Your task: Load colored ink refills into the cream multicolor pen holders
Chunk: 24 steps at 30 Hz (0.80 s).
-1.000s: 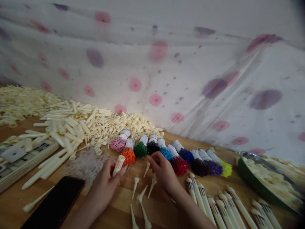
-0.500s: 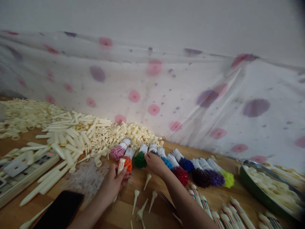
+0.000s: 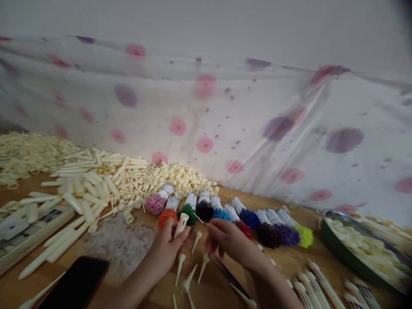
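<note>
My left hand is closed around a cream slotted pen part, held upright. My right hand pinches a thin white pen refill, whose tip points toward that part without touching it. Just behind my hands lie bundles of white refills with coloured ends: an orange bundle, a green bundle, a black bundle and a light blue bundle. Several cream pointed pieces lie on the wooden table below my hands.
Heaped cream tubes and slotted parts spread along the back left. A phone, a power strip and clear small pieces lie left. Multicolour pens and a green bowl are at right.
My right hand has drawn back from the bundles near the green and black ones, with a thin refill in its fingers. My left hand has shifted slightly right with the slotted part.
</note>
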Tool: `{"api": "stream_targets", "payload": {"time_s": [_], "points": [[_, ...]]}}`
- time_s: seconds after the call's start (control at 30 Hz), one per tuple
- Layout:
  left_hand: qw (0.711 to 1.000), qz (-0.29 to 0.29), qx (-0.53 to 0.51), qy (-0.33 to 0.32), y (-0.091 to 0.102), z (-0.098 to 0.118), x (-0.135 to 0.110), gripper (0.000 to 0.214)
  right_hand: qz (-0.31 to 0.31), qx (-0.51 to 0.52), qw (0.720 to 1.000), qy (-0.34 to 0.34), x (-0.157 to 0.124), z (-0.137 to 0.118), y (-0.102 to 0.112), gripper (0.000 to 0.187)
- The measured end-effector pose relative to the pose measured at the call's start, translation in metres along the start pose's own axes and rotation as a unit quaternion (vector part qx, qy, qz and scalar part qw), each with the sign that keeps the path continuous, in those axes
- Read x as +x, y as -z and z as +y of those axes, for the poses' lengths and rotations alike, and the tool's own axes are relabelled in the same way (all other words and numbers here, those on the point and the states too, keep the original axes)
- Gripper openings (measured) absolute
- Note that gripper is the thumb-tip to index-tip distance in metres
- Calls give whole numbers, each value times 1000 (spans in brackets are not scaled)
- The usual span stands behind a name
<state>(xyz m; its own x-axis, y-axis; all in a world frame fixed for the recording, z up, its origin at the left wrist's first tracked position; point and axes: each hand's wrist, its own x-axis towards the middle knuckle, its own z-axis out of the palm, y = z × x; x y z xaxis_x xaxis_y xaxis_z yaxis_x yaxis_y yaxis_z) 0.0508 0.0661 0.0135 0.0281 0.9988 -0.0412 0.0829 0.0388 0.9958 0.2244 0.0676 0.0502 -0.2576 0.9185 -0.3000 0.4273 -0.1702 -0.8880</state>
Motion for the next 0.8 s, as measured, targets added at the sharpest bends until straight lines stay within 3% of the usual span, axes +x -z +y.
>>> {"api": "stream_targets", "payload": {"time_s": [0.1, 0.23, 0.43, 0.8], "points": [[996, -41, 63, -57, 15, 9, -15, 13, -48, 98, 993, 40, -34, 4, 21, 37], [986, -33, 124, -104, 23, 11, -27, 5, -120, 226, 966, 34, -58, 8, 35, 39], [961, -8, 209, -180, 23, 4, -29, 11, -157, 247, 956, 28, -56, 8, 31, 35], [937, -8, 260, -233, 23, 3, -30, 16, -191, 291, 937, 26, -46, 14, 20, 32]]}}
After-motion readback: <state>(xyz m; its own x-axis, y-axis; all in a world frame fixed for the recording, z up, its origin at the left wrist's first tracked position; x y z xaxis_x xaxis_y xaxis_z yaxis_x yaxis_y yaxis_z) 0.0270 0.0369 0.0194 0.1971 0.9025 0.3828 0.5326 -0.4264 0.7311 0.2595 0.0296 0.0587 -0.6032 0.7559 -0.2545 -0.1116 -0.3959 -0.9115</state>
